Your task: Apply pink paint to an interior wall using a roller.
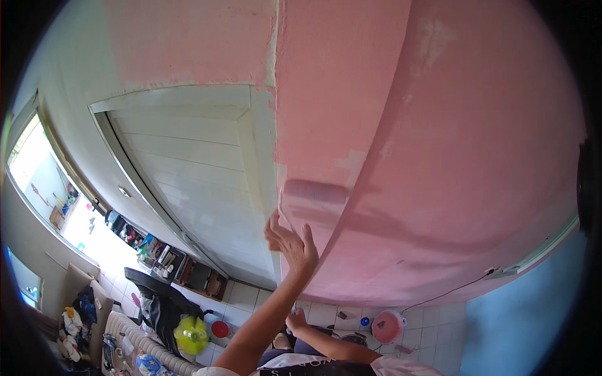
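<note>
One roller (315,192) at the pink wall (451,156), above my left hand (293,245), can't tell if gripping; right hand (298,320) clenched, probably on it. Drifting left could smear the door frame (262,147).

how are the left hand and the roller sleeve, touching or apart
Apart. The head view shows pink wall in the gap between the left hand and the roller sleeve, which lies above the thumb.
</note>
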The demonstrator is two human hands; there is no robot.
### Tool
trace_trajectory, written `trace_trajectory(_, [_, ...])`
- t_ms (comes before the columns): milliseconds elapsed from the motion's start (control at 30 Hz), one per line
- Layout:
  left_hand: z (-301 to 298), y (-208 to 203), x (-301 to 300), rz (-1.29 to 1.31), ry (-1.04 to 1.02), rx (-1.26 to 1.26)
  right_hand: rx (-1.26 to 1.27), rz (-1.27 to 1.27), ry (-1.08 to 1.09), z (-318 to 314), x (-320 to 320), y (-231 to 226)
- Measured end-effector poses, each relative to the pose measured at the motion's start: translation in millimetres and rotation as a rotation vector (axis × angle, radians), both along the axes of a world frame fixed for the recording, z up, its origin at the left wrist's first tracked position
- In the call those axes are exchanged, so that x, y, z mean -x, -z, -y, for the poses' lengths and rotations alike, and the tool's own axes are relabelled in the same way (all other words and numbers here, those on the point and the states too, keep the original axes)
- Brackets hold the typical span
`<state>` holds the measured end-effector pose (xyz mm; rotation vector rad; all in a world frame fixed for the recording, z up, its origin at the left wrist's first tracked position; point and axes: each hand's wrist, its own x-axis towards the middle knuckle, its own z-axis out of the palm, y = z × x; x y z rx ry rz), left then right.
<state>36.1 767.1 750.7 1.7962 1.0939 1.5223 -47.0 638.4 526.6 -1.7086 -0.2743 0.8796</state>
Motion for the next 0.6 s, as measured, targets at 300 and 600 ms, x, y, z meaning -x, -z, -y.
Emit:
trace_trajectory(300, [6, 6, -6, 0.019, -0.02, 0.017, -0.072, 0.057, -0.083, 6, -11, 35])
trace_trajectory(600, [-4, -13, -14, 0.038, -0.052, -0.009, -0.083, -0.036, -0.18, 1, -28, 0])
